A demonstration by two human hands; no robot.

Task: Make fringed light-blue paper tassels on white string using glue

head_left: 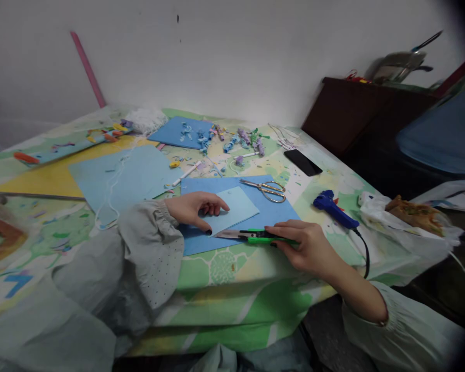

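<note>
My left hand [194, 207] lies with fingers curled down on a small light blue paper piece [234, 206], pinning it on a darker blue sheet [271, 213]. My right hand [306, 242] grips a green utility knife [256, 235] with its blade out, the tip touching the near edge of the light blue piece close to my left thumb.
Gold-handled scissors [266, 189] lie on the blue sheet. A blue glue gun [335, 208] with a black cord, a black phone [302, 161], white markers [186, 173], rolled paper bits [240, 139], larger blue [120, 178] and yellow sheets [42, 180] and a plastic bag [403, 217] crowd the table.
</note>
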